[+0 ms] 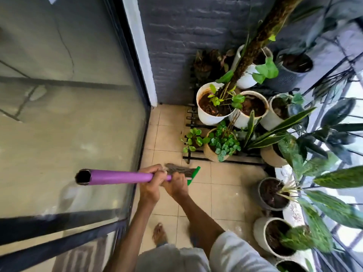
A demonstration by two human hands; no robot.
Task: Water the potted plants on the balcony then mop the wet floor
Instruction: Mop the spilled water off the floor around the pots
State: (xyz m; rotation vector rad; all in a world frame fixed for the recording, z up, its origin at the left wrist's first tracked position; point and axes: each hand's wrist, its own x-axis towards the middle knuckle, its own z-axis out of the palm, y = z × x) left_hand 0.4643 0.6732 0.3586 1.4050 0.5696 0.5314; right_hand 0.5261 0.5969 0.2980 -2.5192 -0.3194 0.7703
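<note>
The mop handle (117,177), a purple tube, runs nearly level across the view, its open hollow end pointing left toward the camera over the glass door (68,124) and its far end dropping to the right toward the tiled floor (222,193). The mop head (181,170), grey strands fixed in a green clamp, lies on the tiles just past the hands, partly hidden behind them. The left hand (152,180) has its fingers curled round the handle, and the right hand (174,185) wraps it just beside, lower down, the two hands touching; the stretch of handle between them and the head is covered. A bare foot (159,233) stands on the tiles below, blurred. Beyond the mop head a black metal rack (216,159) carries white pots (211,116) and a woven basket pot (210,152) of small green leaves. More pots line the right edge by the railing (334,242), their long variegated leaves (337,178) smeared by motion, and the lowest pot is cut off by the frame. A grey brick wall (176,36) closes the far end.
</note>
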